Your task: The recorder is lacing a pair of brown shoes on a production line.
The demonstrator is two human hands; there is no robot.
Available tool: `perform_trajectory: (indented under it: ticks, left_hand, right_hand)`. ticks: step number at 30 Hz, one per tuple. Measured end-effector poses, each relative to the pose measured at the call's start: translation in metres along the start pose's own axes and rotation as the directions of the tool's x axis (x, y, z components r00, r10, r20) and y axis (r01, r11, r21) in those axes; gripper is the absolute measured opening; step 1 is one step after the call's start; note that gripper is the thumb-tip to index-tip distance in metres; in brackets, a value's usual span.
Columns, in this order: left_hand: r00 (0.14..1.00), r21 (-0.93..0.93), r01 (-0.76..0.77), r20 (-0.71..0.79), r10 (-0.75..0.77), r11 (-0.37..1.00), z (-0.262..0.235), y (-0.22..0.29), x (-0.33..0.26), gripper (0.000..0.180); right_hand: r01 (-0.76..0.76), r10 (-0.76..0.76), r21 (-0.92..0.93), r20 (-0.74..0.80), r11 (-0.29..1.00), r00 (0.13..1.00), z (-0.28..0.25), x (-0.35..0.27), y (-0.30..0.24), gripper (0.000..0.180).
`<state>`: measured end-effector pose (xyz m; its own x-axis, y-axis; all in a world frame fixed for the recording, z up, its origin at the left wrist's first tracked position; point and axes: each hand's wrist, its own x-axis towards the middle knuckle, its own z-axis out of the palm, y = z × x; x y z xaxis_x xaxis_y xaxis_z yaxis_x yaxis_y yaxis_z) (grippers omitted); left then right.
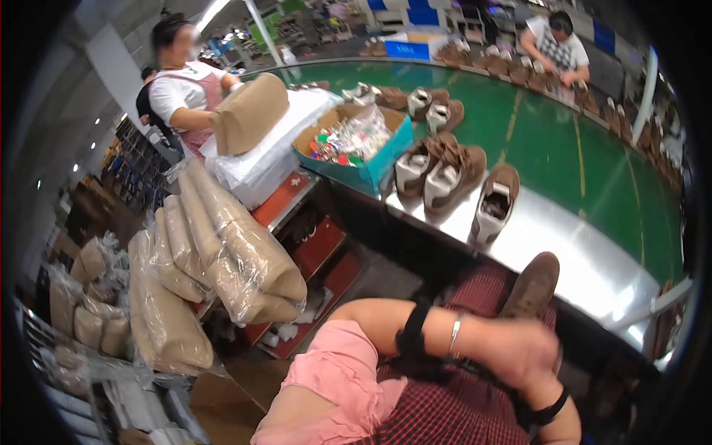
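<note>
My left hand (519, 352) is curled in above my lap, blurred by motion; what its fingers hold, if anything, cannot be made out. My right hand (547, 387) lies just beneath it, its fingers mostly hidden behind the left one. Past both hands a brown shoe (534, 285) rests over my lap with its toe pointing away, its rear end hidden by them. Beyond it, a brown shoe with pale stuffing (495, 204) stands on the metal ledge (571, 256), beside a pair of similar shoes (452, 174).
A teal box (382, 167) of small packets stands left of the shoes. Green conveyor (549, 148) curves behind, lined with shoes. Plastic-wrapped tan rolls (230, 245) lie at left, near red shelves (319, 248). One co-worker (182, 96) holds a tan roll; another person (556, 52) works across the conveyor.
</note>
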<state>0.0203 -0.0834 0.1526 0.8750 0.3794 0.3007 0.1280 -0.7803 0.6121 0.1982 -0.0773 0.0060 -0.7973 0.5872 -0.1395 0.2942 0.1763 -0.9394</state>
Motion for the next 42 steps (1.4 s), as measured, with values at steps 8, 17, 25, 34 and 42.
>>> perform_trajectory:
  ticks: [8, 17, 25, 34, 42]
  left_hand:
    - [0.653, -0.889, 0.299, 0.455, -0.605, -0.346, 0.036, -0.090, -0.083, 0.046]
    - [0.627, -0.670, 0.714, 0.485, -0.609, 0.202, 0.047, -0.084, -0.055, 0.021]
    - [0.842, 0.021, 0.470, 0.291, -0.455, 0.882, 0.041, -0.056, -0.049, 0.013]
    - [0.949, 0.223, 0.099, -0.315, -0.024, 0.970, 0.066, -0.059, -0.053, 0.016]
    - [0.961, 0.235, -0.014, -0.264, 0.078, 0.972, 0.068, -0.088, -0.071, 0.017]
  right_hand:
    - [0.546, -0.715, -0.675, 0.039, 0.497, 0.698, -0.006, -0.003, -0.072, 0.024]
    - [0.453, -0.601, -0.516, -0.159, 0.727, 0.783, -0.015, -0.009, -0.059, 0.027]
    - [0.307, -0.446, -0.425, -0.277, 0.851, 0.851, -0.028, 0.022, -0.025, 0.005]
    - [0.141, -0.254, -0.782, -0.022, 0.607, 0.967, -0.032, 0.020, -0.032, 0.009]
    - [-0.072, -0.478, -0.949, -0.219, 0.308, 0.851, -0.021, 0.040, -0.018, 0.006]
